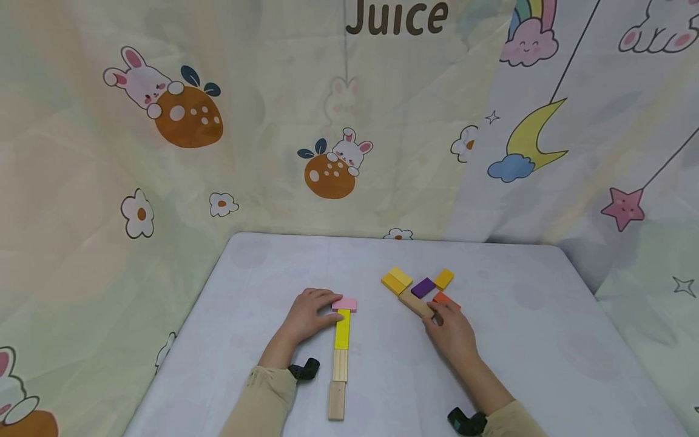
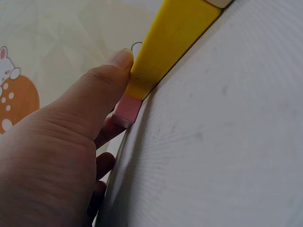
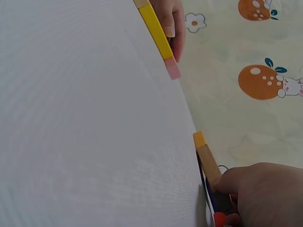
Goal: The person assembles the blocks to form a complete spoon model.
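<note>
A line of blocks runs away from the person: a wooden block (image 1: 337, 400), a pale striped one (image 1: 340, 365), a yellow block (image 1: 342, 334), and a pink block (image 1: 349, 305) set crosswise at the far end. My left hand (image 1: 309, 315) pinches the pink block's left end, its thumb also against the yellow block in the left wrist view. To the right, my right hand (image 1: 454, 334) grips the near end of a plain wooden block (image 1: 415, 303) between thumb and fingers. An orange-red block (image 1: 446, 300) lies beside those fingers, partly hidden.
Two yellow blocks (image 1: 396, 280) touch the held wooden block's far end. A purple block (image 1: 423, 287) and another yellow block (image 1: 444, 279) lie close by. All rest on the white-covered table (image 1: 273, 273), with a printed cloth backdrop (image 1: 262, 152) behind its far edge.
</note>
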The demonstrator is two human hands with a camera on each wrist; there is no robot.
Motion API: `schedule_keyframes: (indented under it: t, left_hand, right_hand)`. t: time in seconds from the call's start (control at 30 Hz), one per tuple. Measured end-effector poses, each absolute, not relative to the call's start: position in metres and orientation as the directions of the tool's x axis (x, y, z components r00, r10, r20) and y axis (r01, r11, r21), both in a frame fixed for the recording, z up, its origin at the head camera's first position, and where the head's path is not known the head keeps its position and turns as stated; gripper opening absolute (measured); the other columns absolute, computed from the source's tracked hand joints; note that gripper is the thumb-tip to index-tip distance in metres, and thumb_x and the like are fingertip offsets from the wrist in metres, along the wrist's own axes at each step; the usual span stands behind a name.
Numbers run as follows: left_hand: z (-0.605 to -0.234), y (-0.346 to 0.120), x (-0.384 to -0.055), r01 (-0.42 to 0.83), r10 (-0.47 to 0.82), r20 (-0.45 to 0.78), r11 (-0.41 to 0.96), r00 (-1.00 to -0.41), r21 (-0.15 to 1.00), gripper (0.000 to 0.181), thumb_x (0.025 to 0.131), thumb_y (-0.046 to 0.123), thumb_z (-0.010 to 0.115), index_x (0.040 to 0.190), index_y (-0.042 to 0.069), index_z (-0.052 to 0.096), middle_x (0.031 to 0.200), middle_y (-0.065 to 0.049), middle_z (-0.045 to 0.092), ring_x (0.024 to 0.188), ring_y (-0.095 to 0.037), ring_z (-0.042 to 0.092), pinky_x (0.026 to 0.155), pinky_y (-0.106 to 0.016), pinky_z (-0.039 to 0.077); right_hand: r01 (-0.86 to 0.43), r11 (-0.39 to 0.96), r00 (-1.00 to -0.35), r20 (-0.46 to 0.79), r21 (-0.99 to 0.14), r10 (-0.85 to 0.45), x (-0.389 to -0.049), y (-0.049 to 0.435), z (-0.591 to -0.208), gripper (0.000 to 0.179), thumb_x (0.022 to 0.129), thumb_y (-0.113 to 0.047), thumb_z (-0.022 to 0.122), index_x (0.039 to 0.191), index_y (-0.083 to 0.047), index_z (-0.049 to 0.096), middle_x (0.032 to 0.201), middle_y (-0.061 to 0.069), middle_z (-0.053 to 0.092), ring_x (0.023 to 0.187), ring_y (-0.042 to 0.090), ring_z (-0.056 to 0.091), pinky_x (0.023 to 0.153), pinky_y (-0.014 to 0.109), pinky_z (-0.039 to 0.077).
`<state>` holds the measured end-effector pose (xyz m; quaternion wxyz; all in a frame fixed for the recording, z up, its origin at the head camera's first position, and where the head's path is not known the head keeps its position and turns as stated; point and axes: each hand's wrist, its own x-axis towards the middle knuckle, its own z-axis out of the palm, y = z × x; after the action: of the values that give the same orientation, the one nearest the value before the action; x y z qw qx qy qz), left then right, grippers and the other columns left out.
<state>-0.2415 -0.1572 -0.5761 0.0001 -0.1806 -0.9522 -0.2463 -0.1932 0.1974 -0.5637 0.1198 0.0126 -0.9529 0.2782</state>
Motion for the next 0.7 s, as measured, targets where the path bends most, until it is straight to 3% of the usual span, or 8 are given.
schedule_keyframes:
  t: [0.2, 0.47, 0.7]
  left_hand:
    - [-0.576, -0.158, -0.241, 0.358, 0.355, 0.099, 0.808, -0.93, 0.468, 0.055, 0.087, 0.059, 0.066, 0.138, 0.04, 0.057, 0.139, 0.007, 0.058, 0.133, -0.023, 0.045, 0.115, -0.05, 0.034]
    - [-0.574, -0.158, -0.24, 0.366, 0.356, 0.114, 0.801, -0.928, 0.474, 0.055, 0.086, 0.058, 0.067, 0.137, 0.039, 0.058, 0.138, 0.007, 0.059, 0.132, -0.024, 0.046, 0.114, -0.05, 0.034]
    - [-0.574, -0.158, -0.24, 0.353, 0.349, 0.101, 0.806, -0.932, 0.476, 0.056, 0.086, 0.06, 0.067, 0.138, 0.04, 0.056, 0.139, 0.008, 0.059, 0.133, -0.023, 0.046, 0.115, -0.05, 0.034]
  right_hand:
    - [-0.102, 0.817, -0.976, 0.216, -0.567, 0.028, -0.192, 0.196, -0.559, 0.039, 0.088, -0.024, 0.073, 0.123, -0.008, 0.068, 0.116, 0.015, 0.065, 0.096, 0.029, 0.063, 0.082, 0.047, 0.054]
    - [-0.151, 0.788, -0.978, 0.207, -0.596, -0.03, -0.193, 0.188, -0.555, 0.037, 0.089, -0.022, 0.073, 0.125, -0.013, 0.068, 0.106, 0.006, 0.063, 0.072, 0.014, 0.048, 0.058, 0.022, 0.039]
    - [-0.164, 0.775, -0.981, 0.18, -0.61, -0.067, -0.203, 0.165, -0.547, 0.037, 0.09, -0.024, 0.072, 0.127, -0.018, 0.067, 0.114, 0.002, 0.062, 0.078, 0.014, 0.049, 0.062, 0.023, 0.041]
